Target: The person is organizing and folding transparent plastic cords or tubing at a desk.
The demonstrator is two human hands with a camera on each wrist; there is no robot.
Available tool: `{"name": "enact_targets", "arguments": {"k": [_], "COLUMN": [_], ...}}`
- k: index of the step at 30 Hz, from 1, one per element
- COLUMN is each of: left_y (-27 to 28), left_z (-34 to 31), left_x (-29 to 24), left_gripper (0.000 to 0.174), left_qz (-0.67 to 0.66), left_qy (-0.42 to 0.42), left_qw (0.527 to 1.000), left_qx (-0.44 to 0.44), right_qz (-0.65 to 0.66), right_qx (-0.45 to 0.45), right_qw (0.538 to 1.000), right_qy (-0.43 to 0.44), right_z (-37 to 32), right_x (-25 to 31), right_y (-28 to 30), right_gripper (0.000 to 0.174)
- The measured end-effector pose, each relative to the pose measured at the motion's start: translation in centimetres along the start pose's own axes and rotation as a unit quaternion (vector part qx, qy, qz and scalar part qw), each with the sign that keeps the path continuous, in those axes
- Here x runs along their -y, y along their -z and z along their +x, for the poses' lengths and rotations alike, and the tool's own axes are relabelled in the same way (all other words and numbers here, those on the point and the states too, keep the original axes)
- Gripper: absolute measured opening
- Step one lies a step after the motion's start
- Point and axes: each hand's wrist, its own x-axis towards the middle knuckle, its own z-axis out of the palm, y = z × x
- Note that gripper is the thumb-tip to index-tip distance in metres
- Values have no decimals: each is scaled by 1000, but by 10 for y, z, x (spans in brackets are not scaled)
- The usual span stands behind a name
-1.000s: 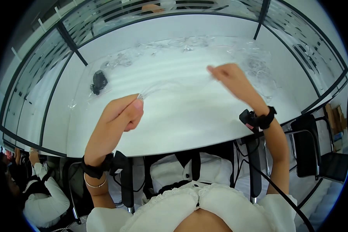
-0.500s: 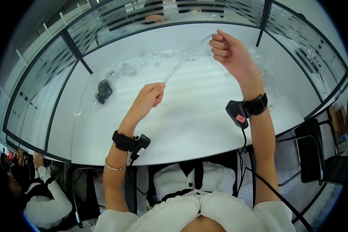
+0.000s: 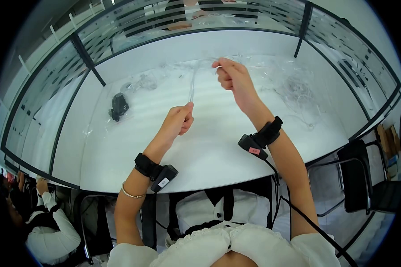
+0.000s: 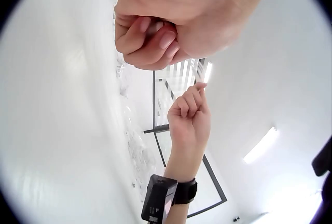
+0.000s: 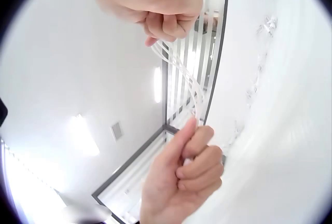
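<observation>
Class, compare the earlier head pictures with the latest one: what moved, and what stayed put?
The right hand has swung left and nearer, so the clear strip now runs almost straight up from the left hand instead of slanting. Both hands still pinch its ends; the black item on the table has not moved.

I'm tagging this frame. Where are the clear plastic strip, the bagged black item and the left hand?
clear plastic strip (image 3: 192, 86), head view, middle of its raised stretch.
black item (image 3: 118, 106), head view, centre of its dark body.
left hand (image 3: 179, 119), head view, back of the hand.
</observation>
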Motion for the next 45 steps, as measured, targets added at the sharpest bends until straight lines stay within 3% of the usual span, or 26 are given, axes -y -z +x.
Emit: {"name": "enact_targets", "arguments": {"k": [2,4,5,12,16,20,22,24,26,27,30,33,37,41,44,45], "left_y": [-2,-4,-4,-8,-4,1,2,5,6,6,1,-4,9,16,16,14], "left_z": [1,1,0,-8,-9,-9,-11,-10,-7,-6,-3,-5,-4,-6,-6,-6], "left_x": [2,3,3,-8,-7,1,-3,-6,1,3,5,0,-1,-4,-1,-2], "left_gripper": [44,41,40,31,27,29,33,35,34,34,32,31,32,33,35,36], "left_qz": [-40,-60,-70,-32,-36,-102,-134,-144,-119,-105,-93,-98,-154,-151,-157,-164], "left_qy": [-12,-2,3,-26,-43,-57,-40,1,19,28,19,9,-34,-53,-97,-102], "left_qw": [999,998,998,999,998,991,989,989,992,990,984,974,977,972,974,973], "left_qx": [-2,-7,-9,-18,28,58,38,31,-47,-86,-149,-203,-145,-171,-132,-127], "right_qz": [-94,-242,-262,-383,-546,-588,-584,-624,-661,-611,-682,-651,-644,-635,-607,-587], "right_qx": [46,99,137,173,199,189,181,209,233,228,221,186,172,196,197,204], "right_qw": [993,953,950,904,804,755,743,716,682,723,642,674,692,711,749,774], "right_qy": [44,152,96,75,124,220,271,233,210,229,271,295,276,231,178,123], "right_z": [-9,-15,-22,-26,-31,-31,-34,-40,-42,-44,-55,-53,-47,-46,-43,-43], "right_x": [-3,-9,-5,-11,-10,-15,-17,-12,-12,-20,-32,-37,-23,-8,1,5], "right_y": [-17,-33,-36,-33,-34,-33,-36,-42,-51,-53,-60,-56,-46,-38,-34,-34], "right_gripper": [23,25,27,24,18,11,11,14,17,23,22,16,25,25,26,27]}}
